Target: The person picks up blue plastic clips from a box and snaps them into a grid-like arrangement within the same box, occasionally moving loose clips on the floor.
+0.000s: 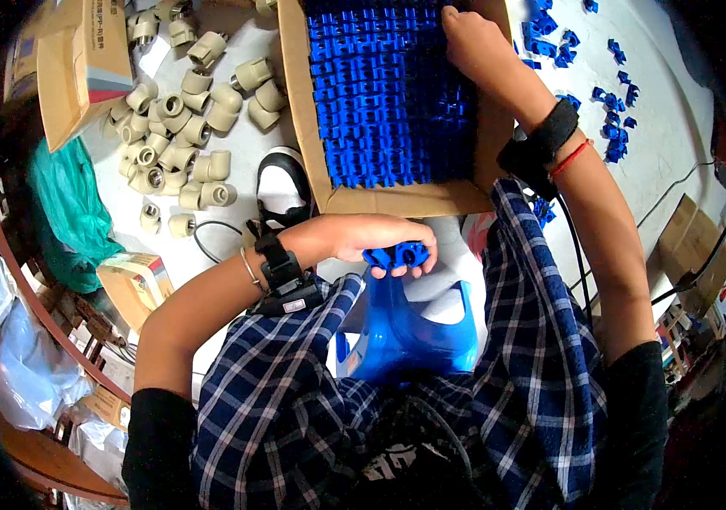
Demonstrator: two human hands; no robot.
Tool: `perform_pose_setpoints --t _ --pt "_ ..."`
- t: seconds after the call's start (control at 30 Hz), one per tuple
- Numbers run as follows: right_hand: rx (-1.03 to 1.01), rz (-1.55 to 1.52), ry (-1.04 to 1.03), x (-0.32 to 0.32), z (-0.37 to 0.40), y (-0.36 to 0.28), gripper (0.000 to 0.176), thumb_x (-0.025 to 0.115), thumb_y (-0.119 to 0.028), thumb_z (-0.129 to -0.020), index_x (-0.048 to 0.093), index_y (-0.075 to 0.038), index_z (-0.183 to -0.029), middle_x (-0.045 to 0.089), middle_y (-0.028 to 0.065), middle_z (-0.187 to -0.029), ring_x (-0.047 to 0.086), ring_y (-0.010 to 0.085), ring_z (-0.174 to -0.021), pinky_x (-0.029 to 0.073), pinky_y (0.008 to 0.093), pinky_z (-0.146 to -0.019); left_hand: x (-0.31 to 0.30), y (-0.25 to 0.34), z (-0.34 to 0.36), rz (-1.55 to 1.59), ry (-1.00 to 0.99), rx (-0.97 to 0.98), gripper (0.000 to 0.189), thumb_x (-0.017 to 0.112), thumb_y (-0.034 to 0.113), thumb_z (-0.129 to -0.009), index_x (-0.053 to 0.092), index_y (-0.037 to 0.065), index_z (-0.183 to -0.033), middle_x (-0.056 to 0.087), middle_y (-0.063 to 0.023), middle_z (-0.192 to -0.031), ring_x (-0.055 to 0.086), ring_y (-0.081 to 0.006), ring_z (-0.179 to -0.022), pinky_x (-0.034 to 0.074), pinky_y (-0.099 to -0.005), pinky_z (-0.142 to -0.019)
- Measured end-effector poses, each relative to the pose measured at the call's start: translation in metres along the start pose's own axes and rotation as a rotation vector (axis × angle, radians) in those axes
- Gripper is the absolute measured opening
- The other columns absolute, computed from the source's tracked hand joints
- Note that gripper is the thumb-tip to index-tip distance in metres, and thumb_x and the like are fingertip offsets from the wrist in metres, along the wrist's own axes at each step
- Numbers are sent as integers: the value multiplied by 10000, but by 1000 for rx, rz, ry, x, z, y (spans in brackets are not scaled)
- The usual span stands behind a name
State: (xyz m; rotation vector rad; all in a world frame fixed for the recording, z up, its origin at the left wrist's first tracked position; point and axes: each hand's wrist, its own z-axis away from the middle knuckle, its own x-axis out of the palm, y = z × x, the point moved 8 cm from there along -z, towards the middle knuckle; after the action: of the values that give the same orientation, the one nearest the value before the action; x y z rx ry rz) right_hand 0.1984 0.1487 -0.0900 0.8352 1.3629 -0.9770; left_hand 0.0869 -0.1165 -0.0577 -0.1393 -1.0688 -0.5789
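My left hand (384, 238) is closed around several blue plastic pipe clips (397, 255), held above a blue plastic stool (414, 340) between my knees. In front of it stands an open cardboard box (371, 201), with blue pipe clips (363, 110) packed inside in tight, even rows. My right hand (483, 49) reaches over the box's far right part. Its fingers are curled together and point down toward the clips; whatever they hold is hidden.
Beige pipe fittings (180, 127) lie heaped on the floor to the left, beside a tilted cardboard carton (82, 76) and a green plastic bag (70, 212). Loose blue clips (613, 127) are scattered right of the box. My shoe (282, 187) touches the box's near left side.
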Motion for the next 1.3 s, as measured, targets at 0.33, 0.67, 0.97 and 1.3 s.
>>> perform_pose_setpoints --t 0.33,0.67,0.97,1.3 --pt "-19 -276 -217 -12 3 0 148 603 -54 -686 638 40 -795 629 253 -827 625 404 -841 521 469 -749 -2 -1 1 -9 17 1 349 461 409 -881 594 87 -855 578 -9 -788 499 -41 -551 323 -192 -362" --pt "-64 -215 -165 13 -5 4 192 569 -31 -691 623 31 -865 621 255 -825 610 401 -870 498 473 -777 -1 0 0 -8 11 -20 313 465 371 -866 599 89 -844 566 -2 -795 468 -53 -565 337 -197 -411" --pt "-165 -193 -105 -4 10 -16 332 569 -23 -718 521 9 -1044 588 223 -949 576 400 -951 492 454 -813 1 0 -1 5 0 -32 311 463 371 -870 597 92 -849 565 1 -792 472 -51 -564 340 -190 -407" --pt "267 -396 527 -118 57 61 161 518 11 -761 536 -12 -919 553 183 -849 555 342 -798 444 398 -682 0 2 3 -19 25 -27 299 466 369 -888 590 100 -846 568 -3 -788 492 -41 -584 324 -181 -395"
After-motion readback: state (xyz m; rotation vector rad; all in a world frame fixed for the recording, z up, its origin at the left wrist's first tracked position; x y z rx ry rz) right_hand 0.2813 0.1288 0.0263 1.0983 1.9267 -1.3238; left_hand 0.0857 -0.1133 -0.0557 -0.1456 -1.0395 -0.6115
